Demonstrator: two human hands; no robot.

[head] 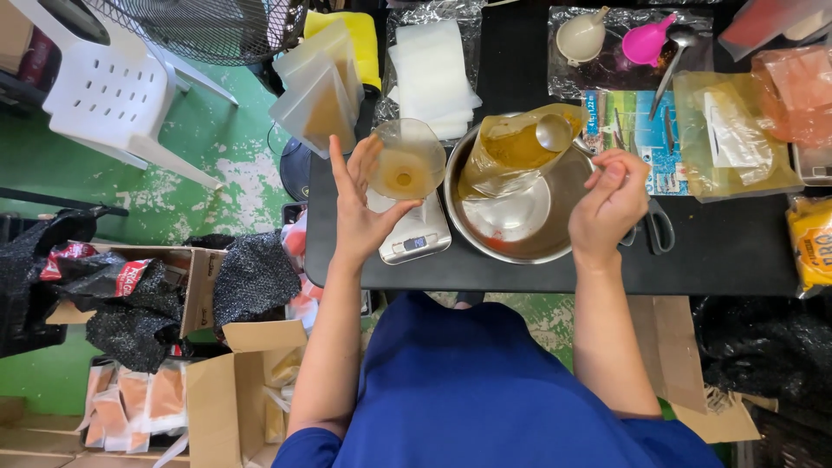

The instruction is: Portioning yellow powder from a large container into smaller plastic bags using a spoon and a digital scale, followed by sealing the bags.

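Head view is showing my left hand (364, 204) cradling a small clear pouch (407, 160) over the digital scale (414, 234), fingers spread wide around its open mouth. My right hand (609, 204) is pinching the handle of a metal spoon (555, 132) that is dipping into the big bag of amber liquid (516, 149), which is leaning in the steel bowl (511, 212) just right of the scale. I am judging that a level spoon and a steady, upright pouch matter most. Both forearms are reaching forward over the near edge of the black table (728, 251), wrists bent slightly inward.
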